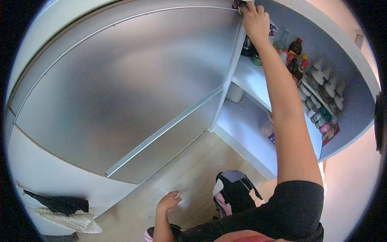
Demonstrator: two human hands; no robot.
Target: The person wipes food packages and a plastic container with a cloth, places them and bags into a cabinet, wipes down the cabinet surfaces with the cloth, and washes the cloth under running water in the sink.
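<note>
My right hand is raised to the top of the open cabinet, beside the inner edge of the frosted sliding door. Its fingers are curled around something small, dark and pale that I cannot make out. Below that hand, bottles with red caps and a rack of small jars stand on the cabinet shelf; my forearm hides part of them. Low over the floor, my left hand hangs with fingers loosely apart, touching nothing.
A lower compartment holds a white container and a clear bag. A metal rail crosses the door. Dark cloth and white cloth hang at the lower left. Wooden flooring lies below.
</note>
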